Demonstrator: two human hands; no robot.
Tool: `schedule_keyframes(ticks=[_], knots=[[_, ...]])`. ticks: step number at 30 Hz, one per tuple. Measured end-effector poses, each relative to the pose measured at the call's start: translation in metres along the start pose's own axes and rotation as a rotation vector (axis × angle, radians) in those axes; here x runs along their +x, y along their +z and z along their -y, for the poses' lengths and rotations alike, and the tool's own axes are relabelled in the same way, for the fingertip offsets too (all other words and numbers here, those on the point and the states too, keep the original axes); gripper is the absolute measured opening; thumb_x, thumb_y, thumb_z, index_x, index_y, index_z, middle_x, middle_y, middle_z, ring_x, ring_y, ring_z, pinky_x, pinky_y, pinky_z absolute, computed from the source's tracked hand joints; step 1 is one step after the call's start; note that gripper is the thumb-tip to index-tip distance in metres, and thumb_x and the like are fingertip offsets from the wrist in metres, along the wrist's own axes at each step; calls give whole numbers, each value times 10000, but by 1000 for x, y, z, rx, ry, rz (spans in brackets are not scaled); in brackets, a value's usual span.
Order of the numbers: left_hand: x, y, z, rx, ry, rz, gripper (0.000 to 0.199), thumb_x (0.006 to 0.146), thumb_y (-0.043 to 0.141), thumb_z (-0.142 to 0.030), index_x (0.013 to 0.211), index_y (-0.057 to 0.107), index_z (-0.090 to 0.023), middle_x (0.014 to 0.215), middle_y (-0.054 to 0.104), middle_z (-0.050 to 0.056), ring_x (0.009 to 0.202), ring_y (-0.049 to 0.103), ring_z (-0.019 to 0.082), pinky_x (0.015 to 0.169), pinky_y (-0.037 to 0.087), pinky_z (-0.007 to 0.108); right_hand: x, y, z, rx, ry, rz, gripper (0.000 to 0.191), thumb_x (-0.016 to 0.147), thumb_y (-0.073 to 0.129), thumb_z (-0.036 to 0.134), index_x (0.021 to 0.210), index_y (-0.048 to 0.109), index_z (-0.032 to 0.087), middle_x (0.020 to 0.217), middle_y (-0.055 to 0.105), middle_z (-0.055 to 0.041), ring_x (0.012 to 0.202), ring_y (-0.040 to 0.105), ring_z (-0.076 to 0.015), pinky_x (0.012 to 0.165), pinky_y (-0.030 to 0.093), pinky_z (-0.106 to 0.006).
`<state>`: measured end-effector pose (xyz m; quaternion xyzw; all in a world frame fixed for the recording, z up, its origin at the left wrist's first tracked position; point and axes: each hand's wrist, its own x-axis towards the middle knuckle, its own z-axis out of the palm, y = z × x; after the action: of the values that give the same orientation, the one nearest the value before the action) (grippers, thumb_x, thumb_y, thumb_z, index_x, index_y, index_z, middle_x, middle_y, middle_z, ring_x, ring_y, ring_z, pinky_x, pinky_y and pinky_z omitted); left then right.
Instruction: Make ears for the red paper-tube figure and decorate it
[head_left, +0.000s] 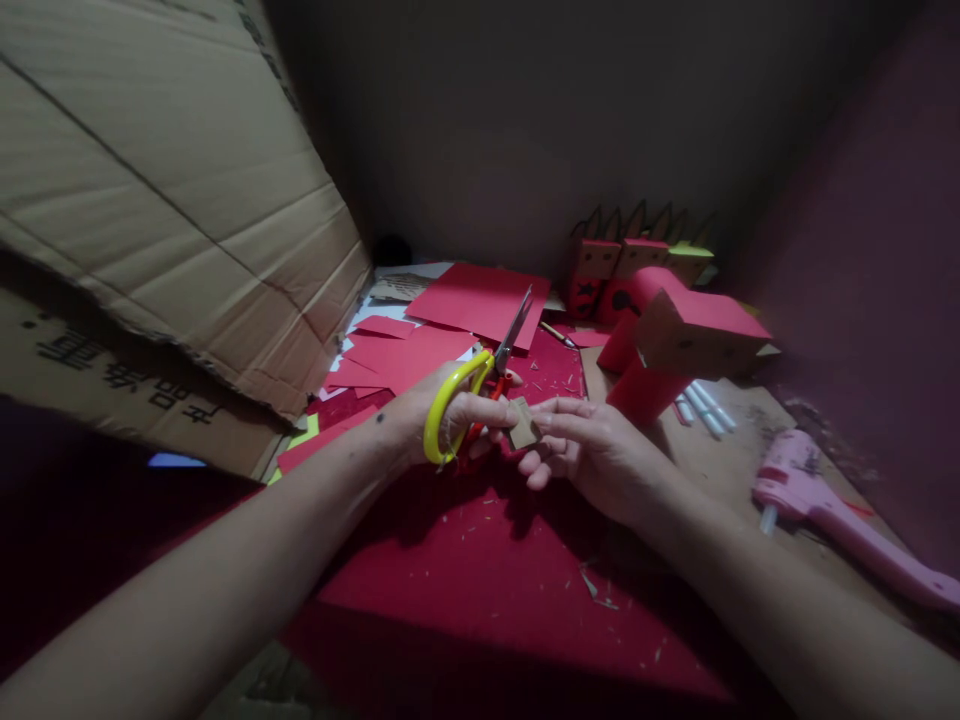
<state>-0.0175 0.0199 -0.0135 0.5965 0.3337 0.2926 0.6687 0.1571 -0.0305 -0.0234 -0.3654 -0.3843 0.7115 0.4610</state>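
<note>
So I'm standing here watching, and both hands are busy with one tiny cardboard piece (524,424), held up over the red tabletop (450,600), roughly in the middle. The left hand (474,408) has it pinched by the thumb, with yellow-and-red-handled scissors (487,360) hooked on that same hand, blades pointing away from the person. The right hand (600,445) has its fingertips bunched close together at the other side of the piece. Little scraps are scattered all around. Past the hands there's a messy spread of red paper (480,298), and a big cardboard panel (187,180) leans in on the left. Over on the right: a red box-headed figure (697,335), some whitish sticks (705,408) and a pink glue gun (802,475).
</note>
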Motion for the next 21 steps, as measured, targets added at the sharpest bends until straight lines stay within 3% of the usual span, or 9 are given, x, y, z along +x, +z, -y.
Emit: schedule_keyframes(ticks=[5, 12, 21], knots=[[0, 0, -1, 11, 9, 26, 380, 684, 680, -218, 1018, 505, -166, 593, 574, -10, 415, 509, 113, 370, 375, 211, -3, 0, 1, -44, 56, 40, 177, 777, 647, 288, 740, 642, 115, 594, 649, -58, 443, 627, -148, 381, 527, -236], [-3, 4, -5, 19, -41, -32, 416, 652, 714, -258, 1008, 519, -164, 526, 536, -31, 400, 486, 118, 348, 352, 212, -2, 2, -1, -39, 79, 68, 112, 769, 655, 231, 731, 624, 130, 606, 681, -66, 436, 629, -138, 389, 528, -225], [-6, 4, -7, 20, -20, -26, 490, 661, 705, -238, 1100, 503, -155, 539, 530, -35, 424, 489, 115, 372, 369, 217, -2, 0, 0, 29, 83, 96, 118, 802, 608, 206, 780, 644, 96, 634, 696, -85, 484, 657, -139, 445, 557, -221]])
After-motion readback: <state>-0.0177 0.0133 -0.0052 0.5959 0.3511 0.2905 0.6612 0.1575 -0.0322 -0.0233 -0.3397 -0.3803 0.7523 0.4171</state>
